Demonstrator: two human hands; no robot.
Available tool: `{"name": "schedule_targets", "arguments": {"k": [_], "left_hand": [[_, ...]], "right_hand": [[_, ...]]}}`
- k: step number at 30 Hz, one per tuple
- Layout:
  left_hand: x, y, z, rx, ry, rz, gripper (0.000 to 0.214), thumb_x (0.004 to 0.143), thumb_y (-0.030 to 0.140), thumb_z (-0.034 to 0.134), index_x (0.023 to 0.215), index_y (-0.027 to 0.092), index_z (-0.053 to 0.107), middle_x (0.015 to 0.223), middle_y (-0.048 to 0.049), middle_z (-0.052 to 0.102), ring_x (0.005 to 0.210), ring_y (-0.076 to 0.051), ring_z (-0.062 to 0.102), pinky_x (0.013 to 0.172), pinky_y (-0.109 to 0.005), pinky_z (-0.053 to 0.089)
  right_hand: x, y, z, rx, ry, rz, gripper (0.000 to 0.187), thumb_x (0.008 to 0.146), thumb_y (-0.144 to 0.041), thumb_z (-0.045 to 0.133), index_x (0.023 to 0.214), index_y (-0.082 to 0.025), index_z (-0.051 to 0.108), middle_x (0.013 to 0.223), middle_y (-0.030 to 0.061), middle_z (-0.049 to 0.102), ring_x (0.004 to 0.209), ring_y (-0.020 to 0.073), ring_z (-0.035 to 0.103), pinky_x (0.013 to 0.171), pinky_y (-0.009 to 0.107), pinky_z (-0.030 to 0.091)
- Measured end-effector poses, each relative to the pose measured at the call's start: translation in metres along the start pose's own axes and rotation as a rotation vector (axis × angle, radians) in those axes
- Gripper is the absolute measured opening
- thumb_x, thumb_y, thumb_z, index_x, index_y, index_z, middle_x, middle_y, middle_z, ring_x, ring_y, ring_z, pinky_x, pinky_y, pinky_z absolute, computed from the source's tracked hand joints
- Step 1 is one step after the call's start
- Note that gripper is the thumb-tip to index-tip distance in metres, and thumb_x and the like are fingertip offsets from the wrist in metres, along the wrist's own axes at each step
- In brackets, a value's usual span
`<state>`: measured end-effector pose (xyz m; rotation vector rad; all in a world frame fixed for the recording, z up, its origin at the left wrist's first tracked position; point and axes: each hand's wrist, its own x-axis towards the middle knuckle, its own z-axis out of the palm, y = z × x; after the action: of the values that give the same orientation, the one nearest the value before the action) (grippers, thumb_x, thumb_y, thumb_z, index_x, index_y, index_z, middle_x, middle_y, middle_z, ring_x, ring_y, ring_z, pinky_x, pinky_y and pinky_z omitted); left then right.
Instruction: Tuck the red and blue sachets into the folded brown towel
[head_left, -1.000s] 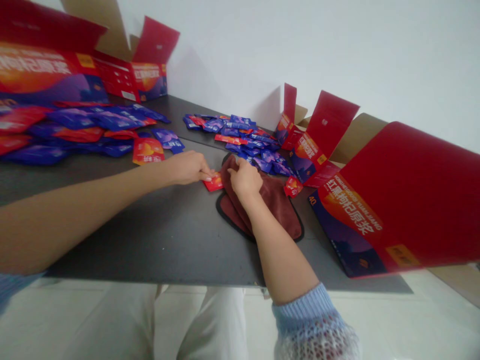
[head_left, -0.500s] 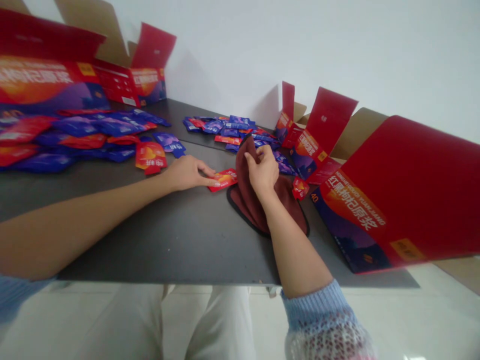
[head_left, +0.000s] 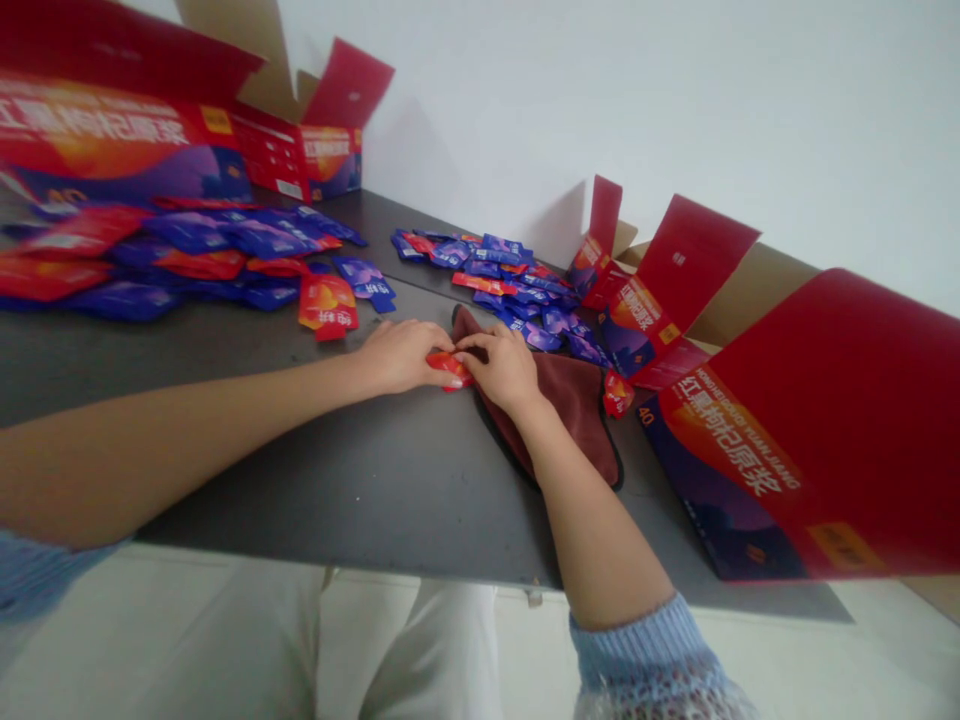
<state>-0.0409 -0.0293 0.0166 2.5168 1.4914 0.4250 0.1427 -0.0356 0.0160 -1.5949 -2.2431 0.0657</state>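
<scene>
My left hand (head_left: pixel 409 355) pinches a small red packet (head_left: pixel 448 372) between thumb and fingers, probably to steady it, while my right hand (head_left: pixel 508 372) meets its other end with fingertips drawn narrow, though I can't tell whether they grip packet or the brown cloth (head_left: pixel 574 400) beneath. The packet sits between my hands at the cloth's left edge; bare table (head_left: pixel 300 480) leaves room toward me, but the pile of packets (head_left: pixel 517 285) beyond and the big box (head_left: pixel 817 430) at right would limit sweeping moves.
</scene>
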Motion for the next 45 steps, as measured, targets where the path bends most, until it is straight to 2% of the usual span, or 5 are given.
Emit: {"name": "schedule_targets", "arguments": {"k": [8,15,24,35,45], "left_hand": [[-0.003,0.001,-0.003,-0.064,-0.003,-0.014,0.052,0.076,0.064,0.065,0.116,0.031,0.073,0.125,-0.0014,0.069,0.116,-0.028,0.061,0.100,-0.035,0.041],[-0.008,0.003,0.002,0.037,-0.030,-0.046,0.065,0.078,0.072,0.054,0.128,0.033,0.067,0.133,-0.0010,0.065,0.129,-0.032,0.052,0.106,-0.038,0.037],[0.001,0.020,-0.003,0.199,-0.113,-0.092,0.084,0.073,0.082,0.048,0.133,0.025,0.064,0.131,-0.0126,0.064,0.120,-0.042,0.057,0.100,-0.050,0.039],[-0.009,0.016,0.006,0.231,-0.058,-0.028,0.075,0.083,0.074,0.044,0.129,0.020,0.065,0.138,-0.0163,0.059,0.129,-0.039,0.052,0.103,-0.044,0.040],[-0.005,0.003,0.012,0.207,0.025,-0.048,0.083,0.071,0.077,0.057,0.130,0.019,0.064,0.138,-0.0126,0.060,0.130,-0.036,0.051,0.104,-0.042,0.040]], "right_hand": [[0.005,0.003,-0.006,-0.025,0.017,0.195,0.072,0.088,-0.024,0.060,0.154,-0.028,0.032,0.128,0.0036,0.067,0.117,0.0221,0.060,0.098,0.034,0.046],[0.003,0.003,-0.013,-0.201,-0.083,0.241,0.041,0.096,-0.019,0.041,0.127,-0.032,0.066,0.123,0.0079,0.066,0.113,0.0266,0.061,0.091,0.038,0.048],[-0.002,-0.004,-0.020,-0.281,-0.149,0.253,0.042,0.099,-0.024,0.037,0.133,-0.025,0.062,0.133,0.0193,0.055,0.118,0.0294,0.057,0.094,0.040,0.047],[-0.004,-0.008,-0.023,-0.089,-0.226,-0.070,0.042,0.090,-0.053,0.057,0.126,-0.035,0.067,0.112,0.0030,0.074,0.105,0.0234,0.065,0.088,0.030,0.044],[0.016,0.011,-0.009,0.486,-0.481,-0.323,0.035,0.084,-0.044,0.060,0.090,-0.014,0.078,0.067,-0.0030,0.062,0.068,0.0112,0.052,0.064,0.022,0.034]]}}
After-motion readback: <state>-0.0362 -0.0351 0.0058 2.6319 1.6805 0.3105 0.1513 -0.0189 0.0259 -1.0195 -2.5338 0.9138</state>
